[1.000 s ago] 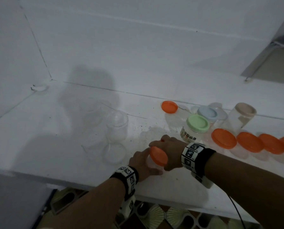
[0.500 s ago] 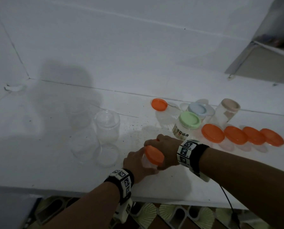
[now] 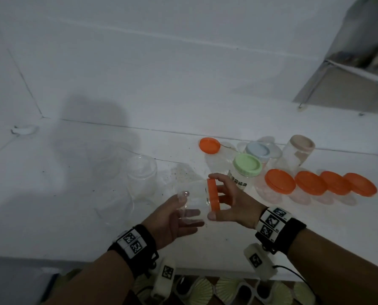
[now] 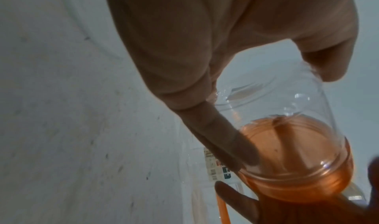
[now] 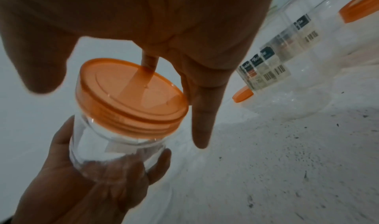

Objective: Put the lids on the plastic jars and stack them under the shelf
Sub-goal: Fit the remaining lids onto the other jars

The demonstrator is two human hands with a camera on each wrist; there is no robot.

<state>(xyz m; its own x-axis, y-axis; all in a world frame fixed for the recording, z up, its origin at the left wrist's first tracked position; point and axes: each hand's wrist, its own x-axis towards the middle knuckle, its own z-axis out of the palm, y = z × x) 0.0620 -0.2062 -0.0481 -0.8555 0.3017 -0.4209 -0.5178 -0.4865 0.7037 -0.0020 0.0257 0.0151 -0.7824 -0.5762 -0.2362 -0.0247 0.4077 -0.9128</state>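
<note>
A clear plastic jar [image 3: 195, 202] is held on its side above the white counter [image 3: 62, 194], with an orange lid [image 3: 213, 194] on its mouth. My left hand [image 3: 188, 209] cups the jar's base, thumb and fingers curled round it. My right hand [image 3: 218, 197] grips the lid's rim between thumb and fingers. The right wrist view shows the lid [image 5: 133, 94] sitting on the jar [image 5: 115, 146] and the left hand's fingers [image 5: 157, 166] under it. The left wrist view looks through the jar [image 4: 287, 114] at the lid's underside [image 4: 297, 170].
Two open clear jars [image 3: 141, 172] [image 3: 115, 205] stand to the left. To the right stand lidded jars: green [image 3: 247, 166], blue [image 3: 257, 150], beige [image 3: 300, 144], one orange [image 3: 209, 145] and a row of orange ones [image 3: 279, 180]. A shelf [image 3: 359, 69] hangs at the upper right.
The jar stood on the counter with my right hand over its lid. Both hands have now lifted it and tipped it on its side.
</note>
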